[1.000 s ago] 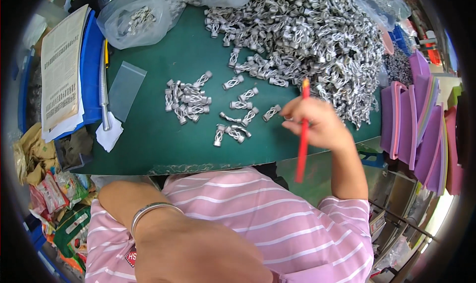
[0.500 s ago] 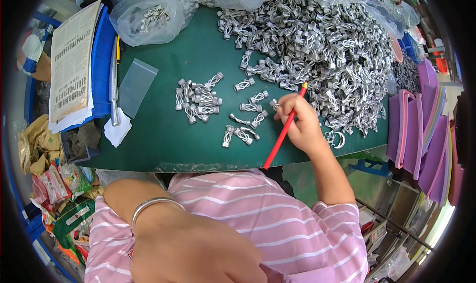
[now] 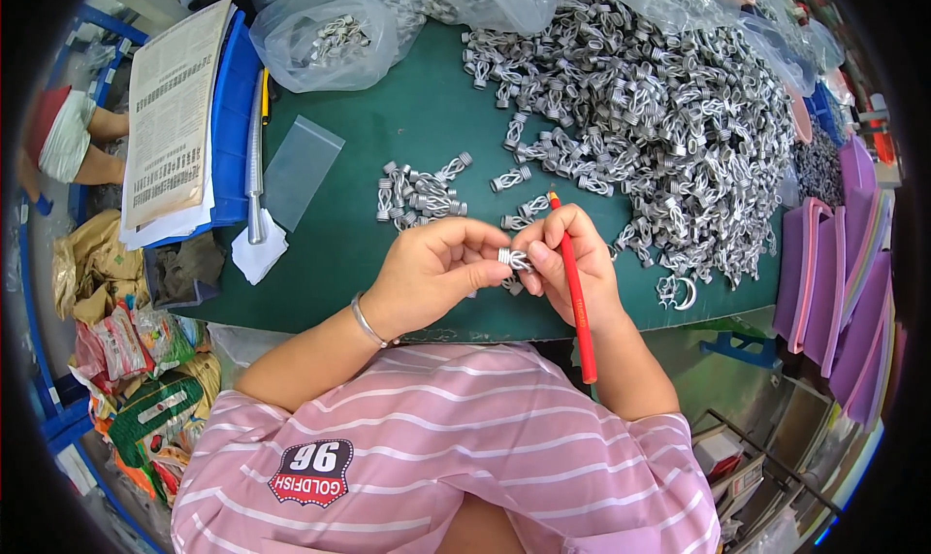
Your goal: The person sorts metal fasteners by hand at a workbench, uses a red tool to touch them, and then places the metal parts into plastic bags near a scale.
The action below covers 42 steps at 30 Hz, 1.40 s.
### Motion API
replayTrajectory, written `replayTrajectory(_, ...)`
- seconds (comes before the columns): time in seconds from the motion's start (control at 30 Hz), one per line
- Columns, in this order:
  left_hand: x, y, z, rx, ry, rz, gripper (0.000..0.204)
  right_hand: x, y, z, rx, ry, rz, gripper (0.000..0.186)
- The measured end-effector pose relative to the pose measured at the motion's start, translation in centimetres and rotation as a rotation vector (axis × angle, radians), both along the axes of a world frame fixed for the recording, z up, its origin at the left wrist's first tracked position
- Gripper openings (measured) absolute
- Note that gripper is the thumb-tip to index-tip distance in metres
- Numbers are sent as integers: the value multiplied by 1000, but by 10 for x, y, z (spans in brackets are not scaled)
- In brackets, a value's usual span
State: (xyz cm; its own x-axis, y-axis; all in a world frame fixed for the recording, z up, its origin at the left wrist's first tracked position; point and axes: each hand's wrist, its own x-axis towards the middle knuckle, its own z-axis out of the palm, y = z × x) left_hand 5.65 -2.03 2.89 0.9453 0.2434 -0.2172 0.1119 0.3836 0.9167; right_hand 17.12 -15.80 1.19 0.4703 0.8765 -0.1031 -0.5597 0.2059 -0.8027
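Note:
Both my hands meet above the near part of the table. Between their fingertips is a small silver metal fitting (image 3: 515,259) with a ribbed end and looped strands. My left hand (image 3: 432,271) curls its thumb and fingers about the ribbed end. The thumb and fingertips of my right hand (image 3: 584,263) pinch the looped end. That same hand also carries a red pencil (image 3: 578,307), slanting tip up past the index finger. Just beyond my hands lies a small group of like fittings (image 3: 422,193); my fingers partly cover others nearby.
A large heap of fittings (image 3: 679,127) covers the table's right side. Clear plastic bags (image 3: 330,45) line the back. At left are a blue tray (image 3: 236,117) with papers and a flat plastic bag (image 3: 304,171). Purple foam sheets (image 3: 824,282) stand at right.
My left hand has risen from near my chest to the table and joined my right hand at the fitting. The pencil has turned more upright. The view has shifted slightly.

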Motion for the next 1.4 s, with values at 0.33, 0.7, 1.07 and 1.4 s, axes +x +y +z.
replayTrajectory(0.33,0,4,1,605,-192,79,16,0,-9,-21,17,60,-86,15)
replayTrajectory(0.7,-5,0,-5,420,-229,75,25,-5,-7,-18,147,-182,-242,32)
replayTrajectory(1.07,-7,-6,-21,-467,156,55,20,-9,3,-2,122,-910,-275,33)
replayTrajectory(1.4,-6,4,-13,-585,194,70,10,29,-20,-11,-458,-937,-246,19)
